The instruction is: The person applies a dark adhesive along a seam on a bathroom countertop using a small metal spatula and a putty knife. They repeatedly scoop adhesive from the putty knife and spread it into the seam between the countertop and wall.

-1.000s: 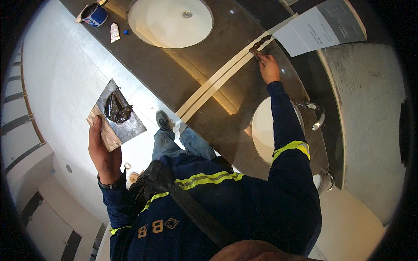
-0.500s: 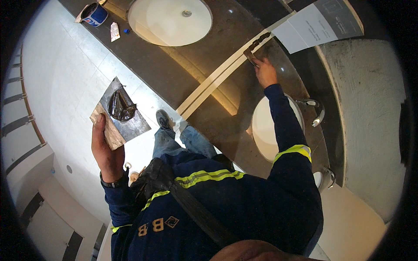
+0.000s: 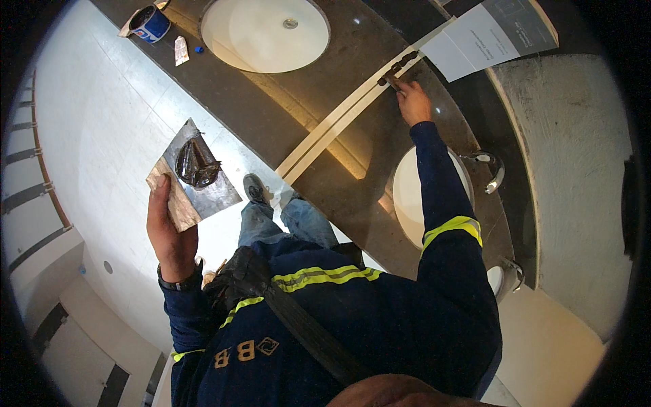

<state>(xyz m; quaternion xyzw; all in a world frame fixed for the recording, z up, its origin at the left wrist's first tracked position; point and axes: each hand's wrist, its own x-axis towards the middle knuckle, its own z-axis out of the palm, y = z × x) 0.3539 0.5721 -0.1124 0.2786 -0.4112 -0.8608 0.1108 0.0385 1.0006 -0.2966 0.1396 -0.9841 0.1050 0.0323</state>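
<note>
Rightward-shifted plate (image 3: pixel 220 195) of glossy paste (image 3: pixel 196 167) gripped in left hand (image 3: pixel 173 241), scraper (image 3: pixel 393 83) in right hand (image 3: pixel 414 105).

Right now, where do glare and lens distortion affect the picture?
In the head view: a yellow streak reflects across the glossy dark-brown counter; the white tiled floor looks nearly washed out; highlights dot the shiny dark paste; edges of the rough grey wall bow outward.
</note>
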